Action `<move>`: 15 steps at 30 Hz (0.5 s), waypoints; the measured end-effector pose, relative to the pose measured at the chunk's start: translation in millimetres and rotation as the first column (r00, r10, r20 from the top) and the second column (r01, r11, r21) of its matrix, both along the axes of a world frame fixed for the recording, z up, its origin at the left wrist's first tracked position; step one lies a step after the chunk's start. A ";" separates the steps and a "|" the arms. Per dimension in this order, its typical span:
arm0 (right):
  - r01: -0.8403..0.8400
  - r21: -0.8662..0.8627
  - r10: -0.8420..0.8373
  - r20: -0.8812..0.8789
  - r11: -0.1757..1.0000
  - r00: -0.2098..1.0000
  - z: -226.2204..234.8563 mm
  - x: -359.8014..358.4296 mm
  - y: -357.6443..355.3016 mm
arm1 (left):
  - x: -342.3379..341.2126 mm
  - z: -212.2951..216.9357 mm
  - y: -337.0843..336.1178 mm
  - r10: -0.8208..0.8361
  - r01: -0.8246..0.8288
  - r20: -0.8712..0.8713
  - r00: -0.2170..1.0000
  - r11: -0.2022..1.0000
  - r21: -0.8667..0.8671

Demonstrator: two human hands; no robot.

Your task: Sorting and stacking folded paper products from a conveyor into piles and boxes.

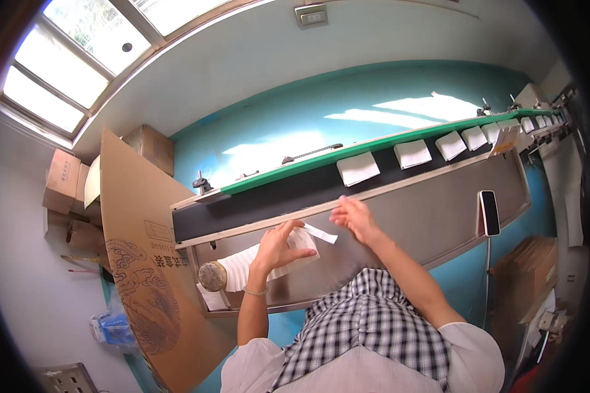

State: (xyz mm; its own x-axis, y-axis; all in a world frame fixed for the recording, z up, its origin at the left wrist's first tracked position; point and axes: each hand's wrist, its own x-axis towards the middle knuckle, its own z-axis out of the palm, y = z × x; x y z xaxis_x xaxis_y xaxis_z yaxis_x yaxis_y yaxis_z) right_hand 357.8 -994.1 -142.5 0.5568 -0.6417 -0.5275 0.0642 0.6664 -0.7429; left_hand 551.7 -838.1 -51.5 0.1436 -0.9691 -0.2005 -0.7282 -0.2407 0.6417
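Head view, hands: two, both the person's own, over the steel table [432,216].
Left hand [276,247]: fingers curled onto a white folded pad [301,241], pressing it near the table's middle; a white strip [321,233] sticks out from the pad toward the right hand.
Right hand [355,217]: fingers spread and loose, holding nothing, just beside the strip's end near the table's far edge.
Stack of white pads [239,267]: one row lying on its side at the table's left end, under the left wrist.
Conveyor belt [295,190]: one, dark, along the table's far edge with a green rail [373,147] behind it.
Pads on the belt [358,168]: at least six counted, spaced apart; farther ones too small to count.
Phone [490,213]: one, upright on a stand at the table's right end.
Cardboard sheet [144,262]: one, leaning at the left end.
Cartons [64,180]: several stacked; contents hidden.
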 end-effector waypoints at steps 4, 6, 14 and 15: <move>-0.465 -0.649 0.202 -0.439 0.602 0.875 5.1 24.1 64.9 | 0.8 -2.4 4.6 -0.023 0.020 -0.038 0.999 0.997 -0.074; -0.504 -0.758 0.114 -0.506 0.413 0.855 11.4 26.5 78.4 | 4.1 -5.0 10.6 -0.069 0.071 0.019 0.997 0.992 -0.102; -0.547 -0.550 0.446 -0.320 0.630 0.836 -19.8 1.2 48.0 | 5.1 -4.0 16.2 0.006 -0.006 0.031 1.000 1.000 0.010; -0.466 -0.427 0.369 -0.294 0.775 0.882 -13.8 3.7 38.8 | 5.6 -6.0 18.9 0.012 -0.013 0.027 1.000 1.000 0.013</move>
State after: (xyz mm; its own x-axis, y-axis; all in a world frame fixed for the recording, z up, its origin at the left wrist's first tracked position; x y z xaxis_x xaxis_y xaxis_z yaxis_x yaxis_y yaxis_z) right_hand 361.5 -955.3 -156.3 0.7530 -0.5629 -0.3407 -0.3063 0.1584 -0.9387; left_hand 557.2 -819.2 -57.5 0.1611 -0.9646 -0.2090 -0.7423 -0.2580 0.6185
